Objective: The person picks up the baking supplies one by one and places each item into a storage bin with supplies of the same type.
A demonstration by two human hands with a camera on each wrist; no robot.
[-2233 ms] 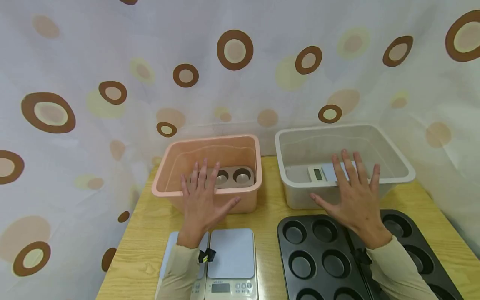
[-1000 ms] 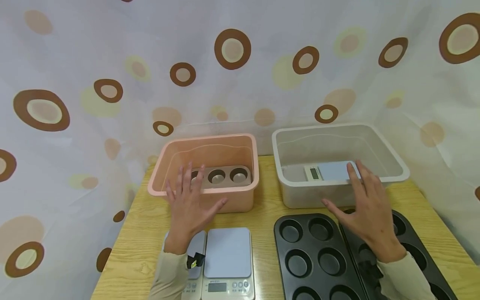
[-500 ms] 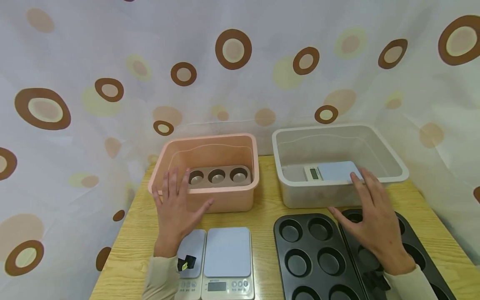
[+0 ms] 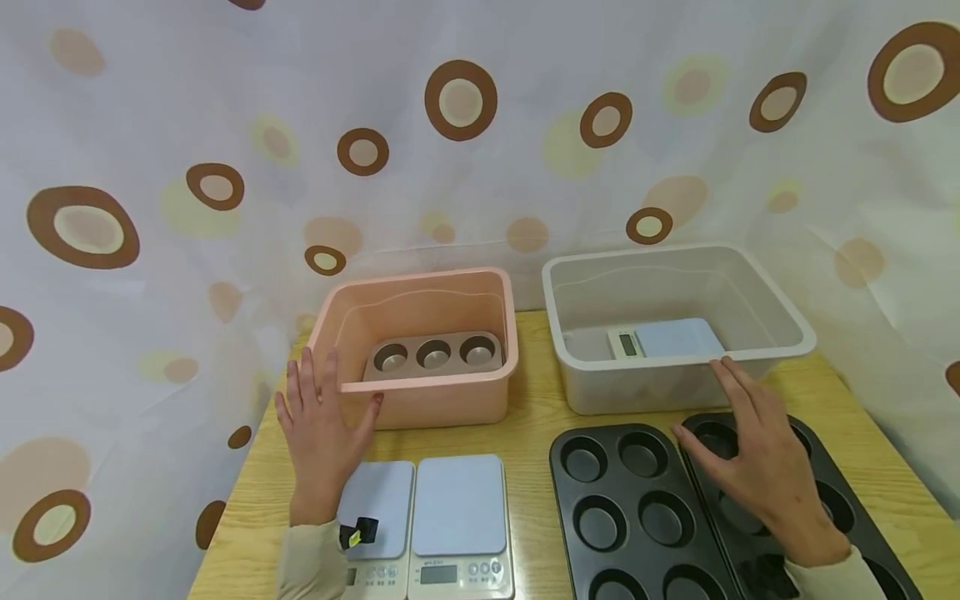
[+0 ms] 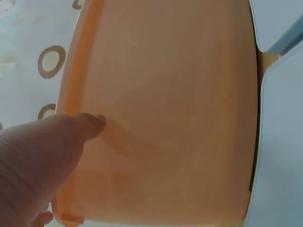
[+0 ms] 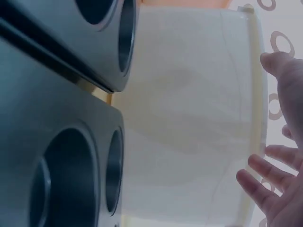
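My left hand (image 4: 322,450) is held with straight, spread fingers over the near left corner of the pink bin (image 4: 435,407), holding nothing. In the left wrist view its thumb shows in front of the bin's wall (image 5: 170,104); whether it touches cannot be told. My right hand (image 4: 776,471) hovers above the right dark muffin pan (image 4: 823,467), fingers extended towards the front rim of the off-white bin (image 4: 637,388). Inside the pink bin lies a small bronze muffin pan (image 4: 450,367). A kitchen scale (image 4: 675,337) lies in the off-white bin.
Two kitchen scales stand side by side at the front left, the right one (image 4: 459,508) fully visible and the left one (image 4: 384,508) partly behind my wrist. Another dark muffin pan (image 4: 630,542) lies right of them. A patterned curtain (image 4: 525,183) hangs behind the wooden table (image 4: 536,375).
My left hand has moved left and nearer to me, uncovering the bronze muffin pan. The right hand has drawn right and back, off the scale in the off-white bin. The objects have stayed put.
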